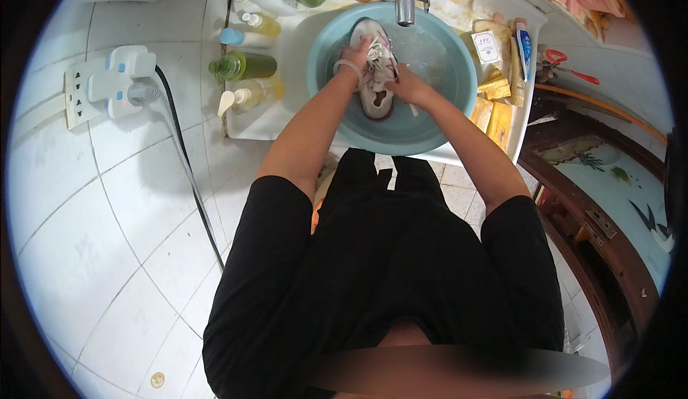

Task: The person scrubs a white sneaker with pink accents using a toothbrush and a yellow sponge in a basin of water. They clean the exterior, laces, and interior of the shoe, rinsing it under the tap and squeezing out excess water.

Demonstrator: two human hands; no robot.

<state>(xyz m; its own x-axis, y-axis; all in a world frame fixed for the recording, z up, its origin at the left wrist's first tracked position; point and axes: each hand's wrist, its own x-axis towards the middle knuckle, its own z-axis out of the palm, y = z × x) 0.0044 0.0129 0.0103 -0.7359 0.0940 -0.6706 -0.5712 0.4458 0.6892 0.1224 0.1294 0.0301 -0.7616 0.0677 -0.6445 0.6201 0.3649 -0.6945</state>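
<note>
A white lace-up shoe (373, 71) with dark red lines lies over a light blue plastic basin (457, 71) of water, its toe towards the wall and its heel towards me. My left hand (357, 58), with a pale band at the wrist, grips the shoe's left side near the laces. At the shoe's right side is my right hand (408, 84), its fingers around a thin handle whose white end sticks out below the palm; the rest of that tool is hidden. Above the basin's far rim hangs a metal faucet (405, 1).
The basin stands in a white sink (293, 114). Pump bottles and a green bottle (250, 66) line its left side. Soap bars (500, 122), a small box (486, 47) and a toothpaste tube (523, 50) lie on the right. A power socket with plugs (126, 82) is on the left wall.
</note>
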